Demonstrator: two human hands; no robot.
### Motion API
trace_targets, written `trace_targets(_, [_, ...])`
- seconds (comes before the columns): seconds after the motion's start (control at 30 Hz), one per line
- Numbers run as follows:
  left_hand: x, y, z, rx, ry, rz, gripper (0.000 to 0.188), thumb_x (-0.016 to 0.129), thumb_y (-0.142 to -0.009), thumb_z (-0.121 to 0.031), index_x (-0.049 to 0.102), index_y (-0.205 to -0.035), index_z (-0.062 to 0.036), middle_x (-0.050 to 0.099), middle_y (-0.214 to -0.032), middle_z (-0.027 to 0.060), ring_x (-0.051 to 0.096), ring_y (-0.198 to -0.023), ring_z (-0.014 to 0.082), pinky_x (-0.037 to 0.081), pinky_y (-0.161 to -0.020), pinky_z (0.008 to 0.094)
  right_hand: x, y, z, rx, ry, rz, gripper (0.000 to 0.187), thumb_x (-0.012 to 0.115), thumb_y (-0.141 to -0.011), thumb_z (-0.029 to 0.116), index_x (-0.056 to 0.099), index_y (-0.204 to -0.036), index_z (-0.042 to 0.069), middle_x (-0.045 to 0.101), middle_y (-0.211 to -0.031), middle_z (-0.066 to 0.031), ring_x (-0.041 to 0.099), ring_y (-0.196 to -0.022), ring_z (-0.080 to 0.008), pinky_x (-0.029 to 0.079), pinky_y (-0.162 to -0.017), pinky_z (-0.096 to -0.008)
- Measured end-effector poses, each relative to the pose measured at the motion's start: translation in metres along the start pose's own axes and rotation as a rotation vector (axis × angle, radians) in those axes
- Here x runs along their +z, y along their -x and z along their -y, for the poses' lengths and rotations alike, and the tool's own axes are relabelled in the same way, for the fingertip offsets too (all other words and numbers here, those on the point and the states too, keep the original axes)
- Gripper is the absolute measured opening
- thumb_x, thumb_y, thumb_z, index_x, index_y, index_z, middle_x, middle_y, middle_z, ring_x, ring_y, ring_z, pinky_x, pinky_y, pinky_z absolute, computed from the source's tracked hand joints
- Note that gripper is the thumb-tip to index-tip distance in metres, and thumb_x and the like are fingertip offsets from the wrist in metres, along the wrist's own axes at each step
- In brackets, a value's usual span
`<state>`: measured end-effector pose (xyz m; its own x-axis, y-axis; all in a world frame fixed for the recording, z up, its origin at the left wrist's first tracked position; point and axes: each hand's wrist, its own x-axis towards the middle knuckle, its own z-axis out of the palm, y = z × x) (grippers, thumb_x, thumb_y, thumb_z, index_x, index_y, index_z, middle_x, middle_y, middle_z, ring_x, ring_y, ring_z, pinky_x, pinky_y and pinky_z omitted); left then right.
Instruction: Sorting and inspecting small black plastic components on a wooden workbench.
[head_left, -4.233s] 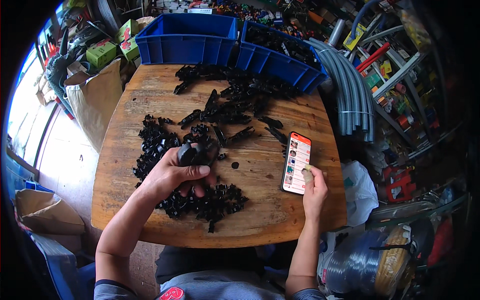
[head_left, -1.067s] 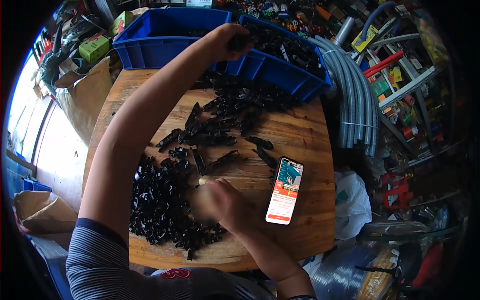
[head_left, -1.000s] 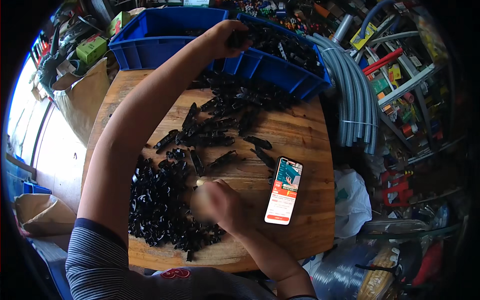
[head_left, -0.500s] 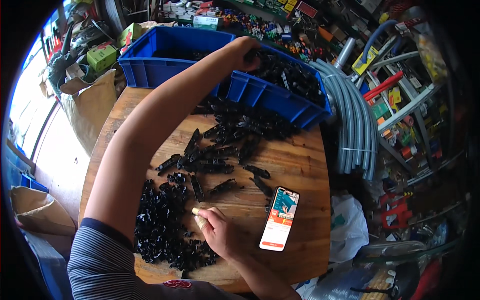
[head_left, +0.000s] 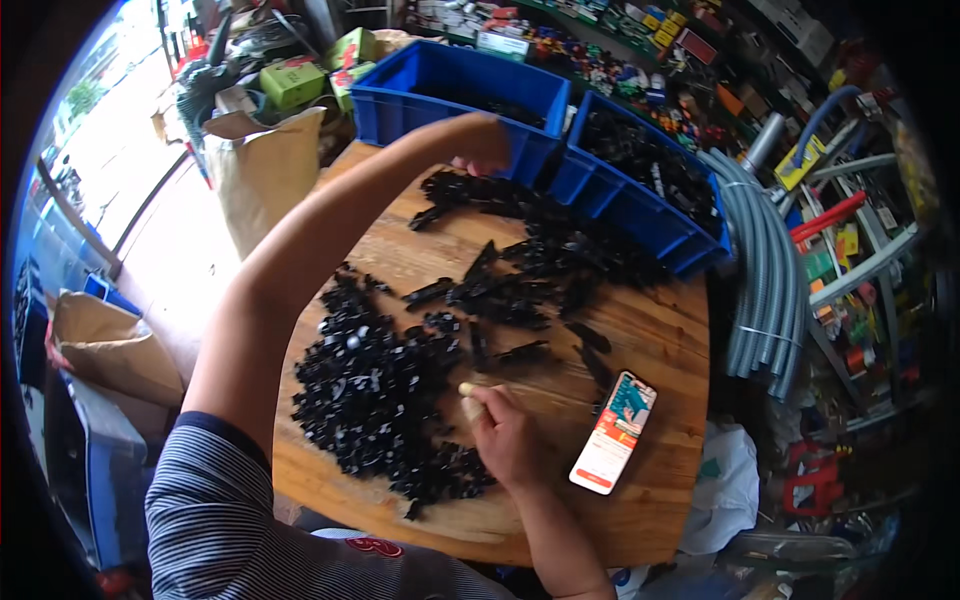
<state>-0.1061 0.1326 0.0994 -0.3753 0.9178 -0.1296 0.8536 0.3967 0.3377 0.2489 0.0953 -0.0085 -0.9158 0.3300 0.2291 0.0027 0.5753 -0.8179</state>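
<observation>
Grip unreadable in blur, my left hand at twelve o'clock seems reaching, next needing clearance from the blue bin.

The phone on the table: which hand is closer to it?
Right: the right hand is left of the phone, apart from it; the left hand is farther away, by the left blue bin.

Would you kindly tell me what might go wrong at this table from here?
The small black pieces are heaped loosely beside the right hand, so a careless brush could scatter them. The long black parts lie close to that heap, so the two kinds might get mixed. The phone lies on the table to the right of that hand, where an outward sweep might knock it.
</observation>
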Motion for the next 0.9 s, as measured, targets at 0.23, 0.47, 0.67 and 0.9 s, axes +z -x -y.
trace_targets(0.23, [0.133, 0.107, 0.058, 0.044, -0.262, -0.579, 0.029, 0.055, -0.074, -0.009, 0.063, -0.101, -0.015, 0.055, -0.111, 0.0159, 0.058, -0.088, 0.0341, 0.048, -0.074, 0.0422, 0.006, -0.002, -0.009, -0.153, -0.019, -0.042, 0.014, 0.058, -0.081, 0.001, 0.06, -0.095, -0.001, 0.06, -0.081, -0.0115, 0.059, -0.071, -0.0201, 0.046, -0.063, -0.0258])
trace_targets(0.47, [0.124, 0.158, 0.017, 0.095, 0.14, -0.356, 0.043, 0.05, -0.07, 0.007, 0.062, -0.104, -0.0149, 0.051, -0.117, 0.0135, 0.051, -0.106, 0.0302, 0.046, -0.084, 0.0379, -0.013, -0.004, -0.015, -0.083, -0.013, -0.177, 0.014, 0.059, -0.08, 0.001, 0.06, -0.094, 0.001, 0.061, -0.085, -0.0133, 0.061, -0.076, -0.0274, 0.049, -0.064, -0.0297])
trace_targets(0.67, [0.127, 0.162, 0.017, 0.11, 0.061, -0.345, 0.045, 0.053, -0.068, 0.007, 0.061, -0.107, -0.0145, 0.049, -0.121, 0.0111, 0.047, -0.112, 0.0275, 0.048, -0.081, 0.035, -0.007, -0.001, -0.003, -0.216, 0.133, -0.118, 0.015, 0.06, -0.079, 0.002, 0.061, -0.094, 0.001, 0.059, -0.085, -0.0117, 0.06, -0.074, -0.0274, 0.049, -0.063, -0.0308])
trace_targets(0.9, [0.122, 0.161, 0.015, 0.213, -0.341, -0.29, 0.038, 0.057, -0.072, -0.002, 0.059, -0.107, -0.0166, 0.049, -0.119, 0.0102, 0.05, -0.106, 0.0261, 0.048, -0.078, 0.0363, 0.01, -0.004, -0.012, -0.318, 0.407, -0.089, 0.014, 0.062, -0.077, 0.002, 0.06, -0.09, 0.001, 0.056, -0.083, -0.0075, 0.058, -0.07, -0.0146, 0.045, -0.058, -0.0269])
